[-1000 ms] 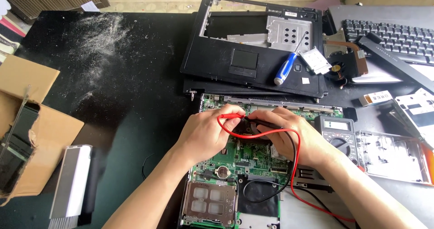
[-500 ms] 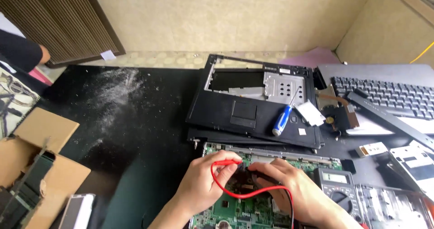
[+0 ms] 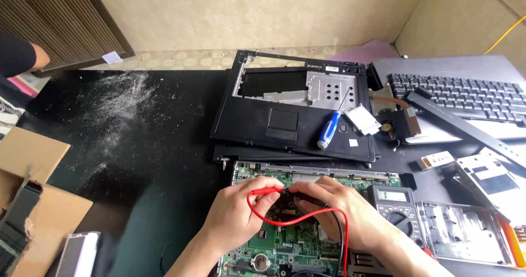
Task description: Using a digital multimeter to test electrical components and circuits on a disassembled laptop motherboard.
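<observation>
— While we hold the red probe [image 3: 267, 191] in our left hand [image 3: 236, 218] and the black probe [image 3: 308, 198] in our right hand [image 3: 341, 214], what could slip first?

— We'd say the tips. Both grips are clamped, left fingers pinched on the red probe, right fingers closed on the black one, and the two tips meet almost together over the far middle of the green circuit board [image 3: 285, 238]. If either hand shakes, a tip could bridge two neighbouring contacts and short them.

— And the red wire [image 3: 307, 218]?

— It loops near, across the board between our hands, then runs down toward the near edge. A tug from a wrist could drag a probe off its spot, or pull on the meter [image 3: 397, 208] lying just right of the board.

— Anything else close by?

— The blue-handled screwdriver [image 3: 330, 129] rests on the black laptop shell [image 3: 285, 118] just far of the board; if we bump the shell, it might roll down onto the bare board. The desk [image 3: 137, 162] is dusty on the left, well apart from our work, so we judge that a smaller worry.
</observation>
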